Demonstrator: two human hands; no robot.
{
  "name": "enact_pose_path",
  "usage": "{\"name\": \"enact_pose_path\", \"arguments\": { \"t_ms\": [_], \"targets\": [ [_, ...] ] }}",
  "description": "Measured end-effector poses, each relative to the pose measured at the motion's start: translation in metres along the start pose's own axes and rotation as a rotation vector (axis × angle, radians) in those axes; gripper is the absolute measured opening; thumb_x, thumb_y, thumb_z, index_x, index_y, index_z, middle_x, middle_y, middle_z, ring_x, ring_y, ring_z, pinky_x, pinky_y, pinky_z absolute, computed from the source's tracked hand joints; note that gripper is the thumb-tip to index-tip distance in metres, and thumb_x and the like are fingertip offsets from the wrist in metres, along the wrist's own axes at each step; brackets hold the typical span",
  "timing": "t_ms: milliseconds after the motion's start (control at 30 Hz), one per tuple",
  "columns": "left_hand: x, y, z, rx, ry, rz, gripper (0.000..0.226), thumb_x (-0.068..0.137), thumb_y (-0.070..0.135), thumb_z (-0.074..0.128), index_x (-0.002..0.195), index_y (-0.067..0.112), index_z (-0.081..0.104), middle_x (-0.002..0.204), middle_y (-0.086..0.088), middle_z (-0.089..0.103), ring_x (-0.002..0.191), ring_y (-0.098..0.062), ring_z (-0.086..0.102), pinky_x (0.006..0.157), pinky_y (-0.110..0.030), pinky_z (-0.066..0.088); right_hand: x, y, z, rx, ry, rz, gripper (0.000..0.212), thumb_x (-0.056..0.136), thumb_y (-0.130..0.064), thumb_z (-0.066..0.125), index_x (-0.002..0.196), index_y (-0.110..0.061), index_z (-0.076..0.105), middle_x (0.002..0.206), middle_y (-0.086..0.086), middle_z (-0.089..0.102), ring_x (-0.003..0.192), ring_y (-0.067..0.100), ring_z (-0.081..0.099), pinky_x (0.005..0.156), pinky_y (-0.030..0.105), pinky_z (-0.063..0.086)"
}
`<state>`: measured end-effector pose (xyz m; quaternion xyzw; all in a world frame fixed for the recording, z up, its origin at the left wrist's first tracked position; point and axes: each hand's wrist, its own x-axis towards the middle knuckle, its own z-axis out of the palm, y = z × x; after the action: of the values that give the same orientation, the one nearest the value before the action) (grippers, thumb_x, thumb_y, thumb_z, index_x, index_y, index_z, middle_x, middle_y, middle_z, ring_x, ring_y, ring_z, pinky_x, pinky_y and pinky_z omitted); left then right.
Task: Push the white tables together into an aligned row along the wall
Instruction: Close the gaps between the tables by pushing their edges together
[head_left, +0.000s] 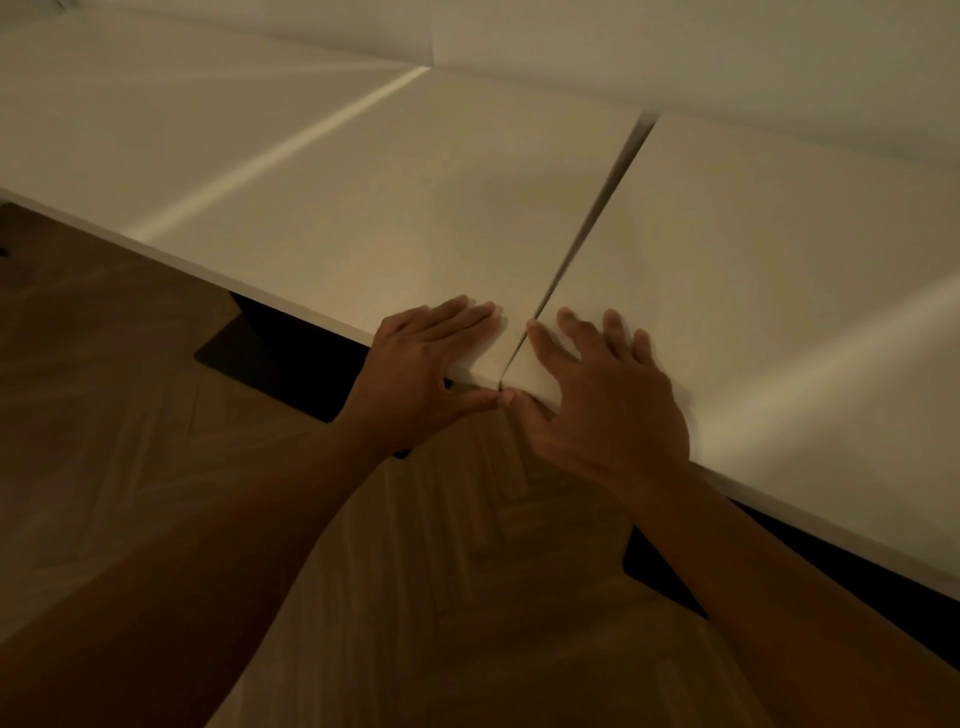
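At lower centre, left hand (423, 364) and right hand (597, 395), fingers flat and released, press adjoining corners of middle table (415, 218) and right table (779, 270), thumbs under the edges.

Three white tables stand in a row, a left table (156, 140), a middle table (415, 208) and a right table (779, 270), with two hands, a left hand (415, 364) and a right hand (608, 395), and two dark table bases (270, 358).
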<state>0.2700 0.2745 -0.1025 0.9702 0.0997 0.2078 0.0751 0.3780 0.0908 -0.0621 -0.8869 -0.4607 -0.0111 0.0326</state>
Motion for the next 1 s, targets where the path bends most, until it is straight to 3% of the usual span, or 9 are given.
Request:
{"name": "enact_pose_path", "arguments": {
  "t_ms": [233, 400, 633, 833, 1000],
  "targets": [
    [0.019, -0.008, -0.013, 0.180, -0.093, 0.148, 0.091, 0.080, 0.090, 0.021, 0.151, 0.035, 0.039, 0.155, 0.013, 0.043, 0.138, -0.019, 0.043, 0.099, -0.042, 0.037, -0.007, 0.004, 0.002, 0.054, -0.020, -0.053, 0.083, 0.085, -0.069, 0.032, 0.156, -0.031, 0.015, 0.165, 0.001, 0.012, 0.150, 0.039, 0.003, 0.122, 0.049, 0.012],
    [0.033, -0.022, -0.010, 0.227, -0.155, 0.255, 0.091, 0.078, 0.094, 0.025, 0.152, 0.042, 0.031, 0.158, 0.018, 0.035, 0.143, -0.018, 0.039, 0.107, -0.044, 0.032, -0.002, 0.001, 0.006, 0.051, 0.012, -0.041, 0.082, 0.084, -0.064, 0.041, 0.155, -0.028, 0.022, 0.163, 0.000, 0.019, 0.148, 0.044, 0.011, 0.120, 0.049, 0.015],
    [0.033, -0.023, -0.013, 0.201, -0.162, 0.236, 0.091, 0.076, 0.095, 0.027, 0.152, 0.045, 0.030, 0.157, 0.021, 0.035, 0.140, -0.019, 0.043, 0.101, -0.044, 0.037, -0.001, -0.002, 0.007, 0.056, 0.027, -0.024, 0.079, 0.085, -0.062, 0.041, 0.154, -0.028, 0.026, 0.162, -0.002, 0.025, 0.147, 0.045, 0.015, 0.118, 0.050, 0.019],
    [0.032, -0.012, -0.022, 0.138, -0.301, 0.165, 0.097, 0.075, 0.094, 0.024, 0.156, 0.041, 0.021, 0.163, 0.016, 0.023, 0.151, -0.019, 0.023, 0.115, -0.047, 0.026, -0.004, -0.001, 0.005, 0.145, 0.059, 0.000, 0.076, 0.085, -0.065, 0.043, 0.152, -0.032, 0.031, 0.160, -0.007, 0.029, 0.148, 0.039, 0.016, 0.115, 0.049, 0.025],
    [0.030, 0.045, -0.014, 0.056, -0.410, 0.199, 0.106, 0.078, 0.088, 0.027, 0.160, 0.025, 0.007, 0.168, 0.003, 0.005, 0.155, -0.020, 0.000, 0.125, -0.047, 0.007, -0.022, 0.020, 0.006, 0.257, 0.085, 0.016, 0.079, 0.087, -0.061, 0.046, 0.154, -0.023, 0.029, 0.160, -0.007, 0.027, 0.149, 0.017, 0.015, 0.118, 0.032, 0.011]
  ]
}}
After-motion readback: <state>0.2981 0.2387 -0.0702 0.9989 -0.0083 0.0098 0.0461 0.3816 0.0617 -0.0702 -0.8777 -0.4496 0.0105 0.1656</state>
